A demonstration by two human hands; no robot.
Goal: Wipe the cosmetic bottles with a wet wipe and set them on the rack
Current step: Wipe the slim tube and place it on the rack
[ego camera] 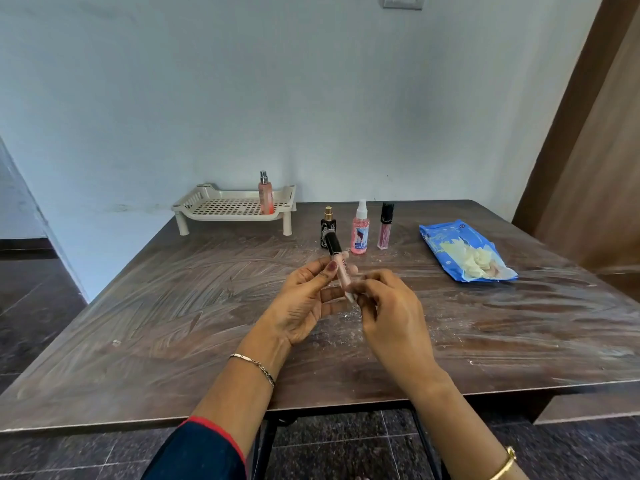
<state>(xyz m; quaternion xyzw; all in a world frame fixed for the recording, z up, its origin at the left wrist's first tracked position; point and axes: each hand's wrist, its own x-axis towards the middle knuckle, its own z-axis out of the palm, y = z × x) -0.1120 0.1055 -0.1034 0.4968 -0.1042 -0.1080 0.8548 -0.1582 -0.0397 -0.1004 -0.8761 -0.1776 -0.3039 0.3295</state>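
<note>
1. Head view: the left hand grips a lip gloss tube between thumb and curled fingers. It holds the tube above the table, black cap tilted up and away.
2. The right hand has its fingers curled and pinches the tube's lower end. A pale scrap shows at that end; whether it is a wet wipe cannot be told.
3. The rack stands at the far edge of the table. One peach spray bottle stands upright on its right side.
4. Three items wait upright in a row just right of the rack: a dark perfume bottle, a pink spray bottle and a second gloss tube.
5. The blue wipe pack lies open, well to the right of the row, with pale wipes showing at its mouth.
6. Step in hand, as judged: wiping the held tube, the second item of five.
7. The next move calls for rubbing along the full length while the left hand turns the tube. The tube then goes upright on the rack grid, beside the peach bottle. A thin tube may tip on the open slots.
</note>
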